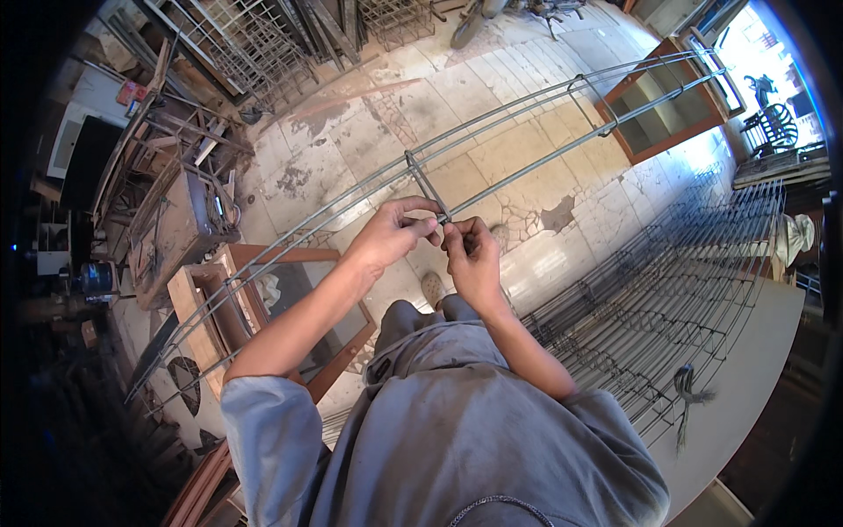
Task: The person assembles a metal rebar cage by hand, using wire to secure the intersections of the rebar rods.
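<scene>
A long frame of steel bars [518, 180] crosses before me from lower left to upper right, with square metal stirrups [426, 184] spaced along it. At the near corner of one stirrup my left hand [395, 235] is closed in a pinch, its index finger bent over the corner. Just right of it, at the same joint, my right hand [474, 263] pinches with thumb and index finger. What the fingertips hold is too small to make out.
A wood-framed glass cabinet [347, 329] lies under the bars' left part, another [628, 132] under their right end. Finished-looking steel cages [650, 307] pile up at right on a pale table [755, 351], with a bundle of thin wires [685, 386]. Scrap furniture [189, 193] stands left.
</scene>
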`<state>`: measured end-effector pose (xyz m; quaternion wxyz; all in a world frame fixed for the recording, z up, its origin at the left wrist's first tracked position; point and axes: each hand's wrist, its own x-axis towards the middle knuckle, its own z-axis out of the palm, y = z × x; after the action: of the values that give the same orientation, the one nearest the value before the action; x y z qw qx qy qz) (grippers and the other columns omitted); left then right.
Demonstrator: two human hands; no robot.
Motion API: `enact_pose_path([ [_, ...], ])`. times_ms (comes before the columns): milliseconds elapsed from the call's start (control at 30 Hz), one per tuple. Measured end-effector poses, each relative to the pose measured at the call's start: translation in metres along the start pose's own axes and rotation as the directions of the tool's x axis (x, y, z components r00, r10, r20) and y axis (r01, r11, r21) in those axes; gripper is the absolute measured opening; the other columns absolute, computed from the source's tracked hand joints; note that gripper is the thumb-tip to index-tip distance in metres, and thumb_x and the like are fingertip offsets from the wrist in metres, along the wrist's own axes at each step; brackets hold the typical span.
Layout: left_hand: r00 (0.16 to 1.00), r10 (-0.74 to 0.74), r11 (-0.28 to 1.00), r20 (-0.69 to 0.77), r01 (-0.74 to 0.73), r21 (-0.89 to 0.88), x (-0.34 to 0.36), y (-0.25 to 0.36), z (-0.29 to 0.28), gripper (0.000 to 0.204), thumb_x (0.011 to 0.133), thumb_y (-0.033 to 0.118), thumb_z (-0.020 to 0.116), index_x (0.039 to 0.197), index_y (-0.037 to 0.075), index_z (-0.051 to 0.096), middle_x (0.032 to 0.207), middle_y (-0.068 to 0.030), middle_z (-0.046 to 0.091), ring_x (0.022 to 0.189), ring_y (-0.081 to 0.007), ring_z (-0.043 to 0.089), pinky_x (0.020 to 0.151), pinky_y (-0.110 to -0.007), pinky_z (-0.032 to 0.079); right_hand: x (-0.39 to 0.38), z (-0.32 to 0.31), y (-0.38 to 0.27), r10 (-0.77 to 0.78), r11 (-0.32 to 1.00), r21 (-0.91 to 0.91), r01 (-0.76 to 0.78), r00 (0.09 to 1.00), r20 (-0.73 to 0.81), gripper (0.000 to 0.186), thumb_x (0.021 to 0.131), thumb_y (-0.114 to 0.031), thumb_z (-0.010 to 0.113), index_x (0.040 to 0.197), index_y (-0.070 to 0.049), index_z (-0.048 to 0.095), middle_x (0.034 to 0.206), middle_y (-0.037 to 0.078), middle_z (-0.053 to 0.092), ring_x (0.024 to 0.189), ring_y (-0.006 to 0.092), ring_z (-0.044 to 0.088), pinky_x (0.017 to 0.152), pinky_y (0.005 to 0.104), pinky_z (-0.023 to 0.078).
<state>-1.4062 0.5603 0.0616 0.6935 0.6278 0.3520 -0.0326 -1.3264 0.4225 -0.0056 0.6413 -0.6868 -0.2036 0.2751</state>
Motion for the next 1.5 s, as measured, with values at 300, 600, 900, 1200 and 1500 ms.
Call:
enact_pose_path([
  [300, 0.997, 0.063, 0.998, -0.054, -0.062, 0.015, -0.003, 0.005, 0.008, 0.013, 0.090, 0.018, 0.068, 0.101, 0.010, 0.065, 0.074, -0.0034, 0.069, 0.054, -0.0020, 0.042, 0.049, -0.020, 0.029, -0.005, -0.004, -0.011, -0.028, 0.997, -0.079, 0.026, 0.999, -0.022, 0.013, 0.093, -0.007, 0.063, 0.089, 0.002, 0.055, 0.071, 0.009, 0.065, 0.055, 0.0098, 0.059, 0.047, 0.0264, 0.043],
  [600, 0.889, 0.446, 0.871, -0.100, -0.406, 0.276, 0.001, -0.022, 0.018, 0.007, 0.092, 0.005, 0.062, 0.095, -0.001, 0.060, 0.074, -0.0087, 0.070, 0.069, -0.0145, 0.065, 0.063, -0.028, 0.048, -0.004, -0.014, -0.030, -0.132, 0.946, -0.290, 0.148, 0.988, 0.075, 0.008, 0.088, -0.003, 0.062, 0.090, 0.003, 0.056, 0.072, 0.018, 0.065, 0.061, 0.0269, 0.066, 0.054, 0.0351, 0.048],
  [900, 0.788, 0.601, 0.685, -0.132, -0.424, 0.592, -0.014, -0.019, 0.023, 0.012, 0.085, 0.010, 0.062, 0.097, 0.005, 0.064, 0.081, -0.0146, 0.069, 0.074, -0.0364, 0.066, 0.064, -0.046, 0.051, 0.026, -0.032, -0.109, -0.182, 0.403, -0.685, 0.607, 0.786, 0.590, 0.030, 0.084, -0.013, 0.061, 0.109, -0.003, 0.047, 0.057, 0.018, 0.060, 0.057, 0.0384, 0.064, 0.051, 0.0480, 0.049],
  [1200, 0.695, 0.600, 0.713, -0.397, -0.241, 0.658, -0.007, -0.017, 0.057, 0.023, 0.078, 0.022, 0.072, 0.094, 0.008, 0.064, 0.072, -0.0110, 0.068, 0.067, -0.0304, 0.067, 0.058, -0.041, 0.051, 0.065, -0.023, -0.119, -0.205, 0.170, -0.523, 0.835, 0.549, 0.810, 0.036, 0.088, -0.013, 0.060, 0.123, -0.011, 0.051, 0.057, 0.015, 0.059, 0.054, 0.0373, 0.061, 0.051, 0.0452, 0.048],
  [1500, 0.646, 0.638, 0.698, -0.418, -0.258, 0.668, -0.002, -0.028, 0.059, 0.021, 0.078, 0.021, 0.071, 0.092, 0.009, 0.062, 0.071, -0.0077, 0.066, 0.065, -0.0274, 0.066, 0.057, -0.040, 0.049, 0.072, -0.031, -0.116, -0.257, 0.097, -0.437, 0.894, 0.447, 0.857, 0.040, 0.079, -0.014, 0.061, 0.118, -0.009, 0.052, 0.062, 0.006, 0.060, 0.057, 0.0284, 0.064, 0.048, 0.0387, 0.048],
])
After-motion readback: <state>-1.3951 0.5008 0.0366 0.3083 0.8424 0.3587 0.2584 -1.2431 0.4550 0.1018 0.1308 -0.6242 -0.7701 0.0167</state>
